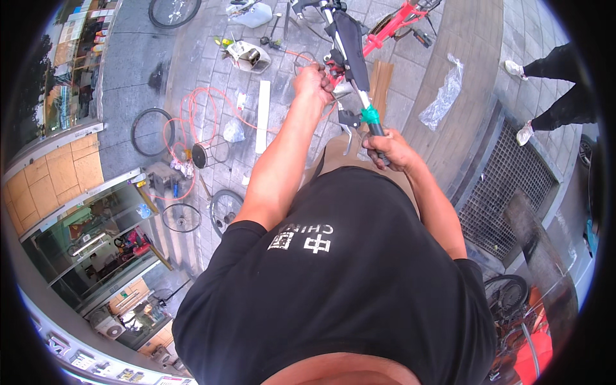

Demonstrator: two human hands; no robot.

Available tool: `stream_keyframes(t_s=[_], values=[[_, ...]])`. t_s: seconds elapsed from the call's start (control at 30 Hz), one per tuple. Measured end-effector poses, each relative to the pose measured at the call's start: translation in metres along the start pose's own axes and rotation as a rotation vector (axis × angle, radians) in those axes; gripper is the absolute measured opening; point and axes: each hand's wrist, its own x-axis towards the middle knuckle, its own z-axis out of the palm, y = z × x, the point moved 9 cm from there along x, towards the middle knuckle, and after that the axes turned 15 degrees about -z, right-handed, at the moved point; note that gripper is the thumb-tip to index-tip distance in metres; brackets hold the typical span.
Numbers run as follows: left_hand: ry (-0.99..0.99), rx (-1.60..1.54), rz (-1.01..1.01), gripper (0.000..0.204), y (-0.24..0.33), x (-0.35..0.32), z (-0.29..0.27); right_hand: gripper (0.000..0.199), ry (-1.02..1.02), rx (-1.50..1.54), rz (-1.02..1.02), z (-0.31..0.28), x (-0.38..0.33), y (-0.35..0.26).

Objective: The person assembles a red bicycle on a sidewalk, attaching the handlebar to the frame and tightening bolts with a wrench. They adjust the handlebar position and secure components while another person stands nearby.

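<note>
My right hand [393,149] is wrapped round the dark grip [376,129] at the near end of a bicycle handlebar [363,96]. Just beyond the grip, green material [370,115] is wound about the bar, and a brake lever [348,138] sticks out toward me. A black fabric piece [351,48] lies along the bar. My left hand [311,82] is closed beside a red part near the bar's middle; its fingertips and whatever they hold are hard to make out. The red bicycle frame [393,25] stretches away beyond the bar.
Left on the paving lie an orange hose [212,90], a cut-open white container [249,58], a white strip [263,115] and bicycle wheels [153,131]. To the right are clear plastic wrap [443,93], a metal grating [497,183] and a standing person's legs [558,90].
</note>
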Motion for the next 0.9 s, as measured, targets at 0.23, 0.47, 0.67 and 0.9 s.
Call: stream_keyframes(t_s=[0.23,0.47,0.67,0.9], values=[[-0.019,0.015,-0.026,0.021,-0.005,0.010,0.001,0.022,-0.028,-0.051,0.013,0.000,-0.001,-0.002],[-0.095,0.162,-0.008,0.026,0.005,0.042,-0.012,0.045,-0.053,-0.136,-0.089,-0.011,0.026,0.013],[0.048,0.091,0.079,0.034,0.020,0.032,-0.011,0.007,-0.190,0.396,-0.071,0.036,0.018,0.001],[0.107,0.201,0.146,0.037,0.039,0.026,-0.013,0.013,-0.255,0.482,-0.210,0.056,0.048,0.033]])
